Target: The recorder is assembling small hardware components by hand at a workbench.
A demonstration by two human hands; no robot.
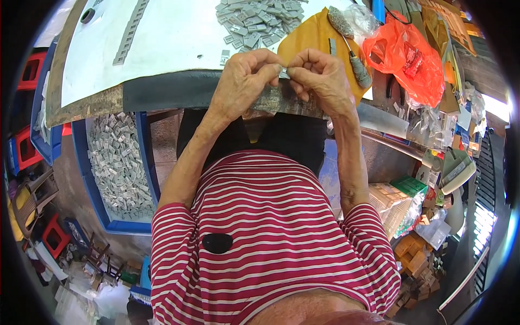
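My left hand (250, 80) and my right hand (320, 77) meet over the near edge of the table. Between their fingertips is a small grey plastic piece (284, 72), pinched from both sides and mostly covered by the fingers. Just beyond my left hand, one flat grey piece (225, 57) lies apart on the white sheet. Farther back is a heap of similar grey pieces (257, 21). Beside my right hand, a yellow-brown cloth (306, 39) carries a grey strip and a thin tool with wrapped ends (357, 70).
A long row of grey pieces (130, 32) and a dark ring (88, 15) lie on the table's left. Below, a blue crate (81, 157) holds many grey pieces. Red plastic bags (406, 54) crowd the right side, with wicker baskets (382, 203) lower down.
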